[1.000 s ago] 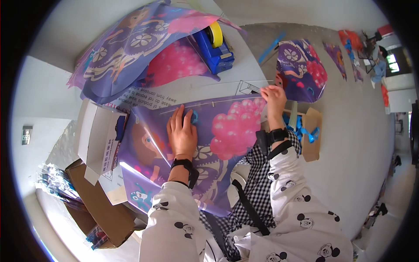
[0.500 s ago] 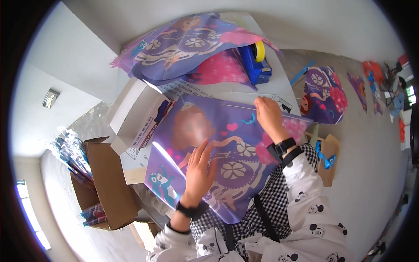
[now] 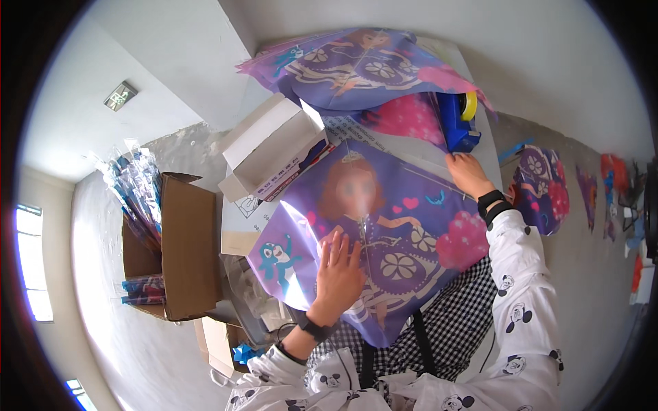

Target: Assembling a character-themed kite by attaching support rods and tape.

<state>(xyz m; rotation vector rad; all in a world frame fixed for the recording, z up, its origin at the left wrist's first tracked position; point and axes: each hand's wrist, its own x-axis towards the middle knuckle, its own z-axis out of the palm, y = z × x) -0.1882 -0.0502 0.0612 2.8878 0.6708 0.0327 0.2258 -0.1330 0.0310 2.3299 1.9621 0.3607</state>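
Observation:
A purple kite [image 3: 319, 181] printed with a red-haired figure, flowers and a blue animal lies across the table edge and over my lap. A thin rod shows down its middle, and another along its upper right edge. My left hand [image 3: 339, 270] rests flat on the kite's lower left part, fingers stretched out. Near the upper right edge, my right hand [image 3: 469, 175] has its fingers pressed together; whatever is in them is too small to make out. Just beyond those fingertips stands a blue tape dispenser [image 3: 454, 123] with a yellow roll.
More printed kite sheets [image 3: 322, 75] are heaped at the far side of the table. An opened white carton [image 3: 271, 140] sits left of them. A brown cardboard box [image 3: 188, 246] with plastic-wrapped bundles [image 3: 133, 192] stands at left. Another printed kite [image 3: 541, 188] hangs at right.
The whole view has shifted, so the table and its things appear farther right. My right hand, formerly over the kite's upper edge, is now just past it. My left hand still lies on the kite.

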